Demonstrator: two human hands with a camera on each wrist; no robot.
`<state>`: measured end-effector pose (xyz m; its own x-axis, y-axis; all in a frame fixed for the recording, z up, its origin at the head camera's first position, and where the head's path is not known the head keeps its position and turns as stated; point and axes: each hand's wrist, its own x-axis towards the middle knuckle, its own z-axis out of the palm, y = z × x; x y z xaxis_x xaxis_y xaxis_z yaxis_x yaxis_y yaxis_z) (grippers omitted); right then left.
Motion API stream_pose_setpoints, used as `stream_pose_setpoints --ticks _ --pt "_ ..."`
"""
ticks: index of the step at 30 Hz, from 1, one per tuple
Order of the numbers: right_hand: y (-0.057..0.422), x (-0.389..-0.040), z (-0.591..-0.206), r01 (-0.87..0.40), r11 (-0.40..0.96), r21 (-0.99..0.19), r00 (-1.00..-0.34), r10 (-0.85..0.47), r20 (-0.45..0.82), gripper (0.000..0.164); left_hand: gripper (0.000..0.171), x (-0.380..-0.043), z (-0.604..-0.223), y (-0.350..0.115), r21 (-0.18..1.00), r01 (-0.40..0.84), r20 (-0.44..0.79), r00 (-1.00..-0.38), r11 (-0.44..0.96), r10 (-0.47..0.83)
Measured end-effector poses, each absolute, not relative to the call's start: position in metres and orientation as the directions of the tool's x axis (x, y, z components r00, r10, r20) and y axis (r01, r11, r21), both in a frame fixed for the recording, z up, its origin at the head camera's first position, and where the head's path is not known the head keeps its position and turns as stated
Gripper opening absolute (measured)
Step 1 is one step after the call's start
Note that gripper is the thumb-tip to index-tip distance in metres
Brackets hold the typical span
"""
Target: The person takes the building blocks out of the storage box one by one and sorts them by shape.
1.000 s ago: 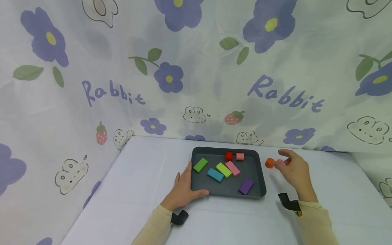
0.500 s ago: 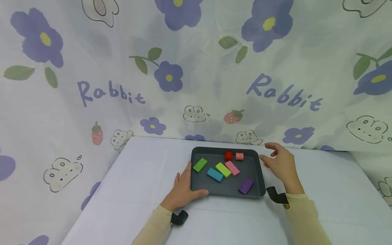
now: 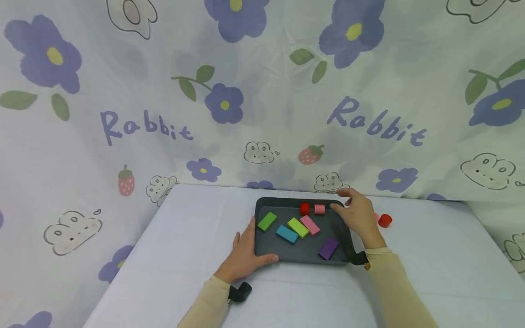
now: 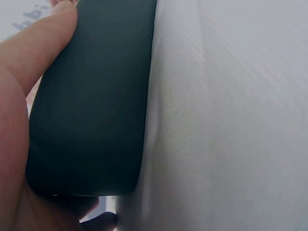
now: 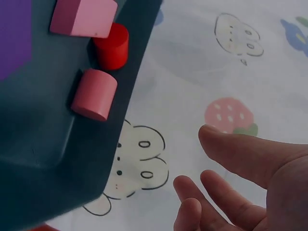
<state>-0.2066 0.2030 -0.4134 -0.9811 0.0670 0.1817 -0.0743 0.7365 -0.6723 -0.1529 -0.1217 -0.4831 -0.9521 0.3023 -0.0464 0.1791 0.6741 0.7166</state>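
Observation:
My left hand (image 3: 244, 257) spans the near left corner of a dark grey tray (image 3: 287, 257). Its straight fingers lie along the left side and its thumb (image 4: 53, 41) presses at the front rim. Over the tray's right edge hovers my right hand (image 3: 360, 216), thumb and fingers apart with nothing between them. Nearest to it in the tray are a pink cylinder (image 5: 95, 95) and a red cylinder (image 5: 112, 46). Beyond them lie a purple block (image 3: 329, 248), a pink block (image 3: 310, 225), a yellow-green block (image 3: 298, 228), a blue block (image 3: 287, 234) and a green block (image 3: 267, 222).
On the white tablecloth (image 3: 426, 255) right of the tray sits another red cylinder (image 3: 385, 221), with a pink piece (image 3: 376, 217) partly behind the right hand. A patterned cloth (image 3: 262, 123) hangs behind the table.
My right hand has moved left from the loose cylinders to the tray's right edge. The orange cylinder seen earlier is now hidden near that hand. My left hand and the tray's contents stay put.

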Motion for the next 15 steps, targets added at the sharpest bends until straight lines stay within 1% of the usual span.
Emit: stream_pose_setpoints --ticks 9,15 --pt "0.192 -0.219 -0.42 -0.068 0.734 -0.676 -0.991 0.028 0.13 0.046 0.127 -0.153 -0.484 -0.122 0.717 0.186 -0.041 -0.951 0.671 0.308" --pt "0.184 -0.226 -0.424 -0.081 0.721 -0.689 -0.995 -0.021 0.095 0.044 0.127 -0.152 -0.483 -0.122 0.722 0.181 -0.042 -0.952 0.668 0.304"
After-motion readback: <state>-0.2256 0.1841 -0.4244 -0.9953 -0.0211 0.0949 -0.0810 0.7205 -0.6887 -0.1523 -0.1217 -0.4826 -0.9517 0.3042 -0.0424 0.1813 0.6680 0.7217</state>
